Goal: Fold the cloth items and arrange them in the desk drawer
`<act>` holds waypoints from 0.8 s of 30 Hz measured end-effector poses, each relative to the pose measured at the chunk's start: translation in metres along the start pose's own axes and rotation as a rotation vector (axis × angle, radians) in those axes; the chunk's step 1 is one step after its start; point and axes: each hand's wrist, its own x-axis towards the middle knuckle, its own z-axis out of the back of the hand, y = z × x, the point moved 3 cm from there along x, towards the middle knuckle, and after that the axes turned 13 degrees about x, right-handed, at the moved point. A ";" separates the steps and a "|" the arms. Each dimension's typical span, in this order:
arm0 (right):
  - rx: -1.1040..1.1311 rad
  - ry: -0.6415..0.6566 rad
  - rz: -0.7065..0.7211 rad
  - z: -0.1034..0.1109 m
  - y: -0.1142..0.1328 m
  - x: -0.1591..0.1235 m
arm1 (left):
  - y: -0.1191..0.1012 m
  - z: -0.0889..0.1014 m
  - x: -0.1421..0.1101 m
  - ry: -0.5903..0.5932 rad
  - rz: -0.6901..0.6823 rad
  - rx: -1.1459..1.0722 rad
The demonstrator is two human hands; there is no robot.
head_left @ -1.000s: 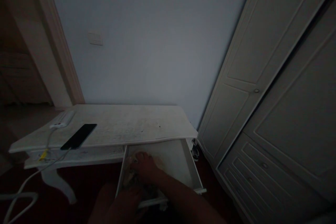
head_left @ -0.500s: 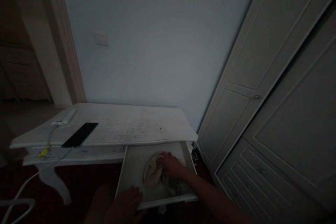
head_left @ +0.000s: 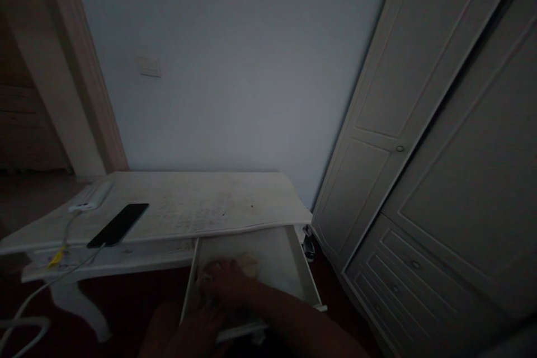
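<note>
A pulled-out white drawer [head_left: 272,251] juts from the table's front. Inside it, toward the left, lies a crumpled beige cloth [head_left: 247,264], partly covered by my right hand [head_left: 224,282]. The fingers of that hand are closed over the cloth; the gloom hides their exact hold. At the drawer's front left corner my left hand [head_left: 199,324] grips the drawer front, its fingers dim and close beside my right hand.
On the white table [head_left: 188,196] lie a black phone [head_left: 119,225] with a cable and a white power strip [head_left: 91,196]. A grey-white wardrobe [head_left: 377,162] stands at the right. Dark items [head_left: 308,246] sit on the floor beside the drawer.
My right hand has moved left across the drawer with the cloth, closer to my left hand. The drawer's right side is now uncovered. The camera view has shifted slightly.
</note>
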 end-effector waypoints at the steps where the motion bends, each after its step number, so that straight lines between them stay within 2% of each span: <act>1: 0.028 0.017 0.038 -0.002 -0.001 -0.008 | 0.000 0.000 0.000 -0.012 0.006 0.009; 4: 0.158 0.113 0.110 0.002 -0.011 -0.034 | 0.003 -0.007 -0.001 -0.057 0.002 0.029; 6: 0.206 0.188 0.074 0.012 -0.022 -0.052 | 0.006 -0.018 0.000 -0.073 -0.013 0.029; 10: 0.204 0.226 -0.225 0.038 -0.050 -0.088 | 0.013 -0.040 0.000 -0.101 0.004 0.062; 15: 0.133 0.073 -0.471 0.068 -0.086 -0.115 | 0.016 -0.047 -0.003 -0.168 -0.014 0.069; 17: 0.125 -0.003 -0.542 0.074 -0.099 -0.110 | 0.016 -0.045 -0.005 -0.181 -0.018 0.063; 20: 0.137 -0.112 -0.633 0.074 -0.108 -0.081 | 0.014 -0.038 -0.006 -0.152 0.003 0.052; 24: 0.167 -0.254 -0.707 0.058 -0.089 -0.021 | 0.004 -0.018 -0.003 -0.043 0.025 0.064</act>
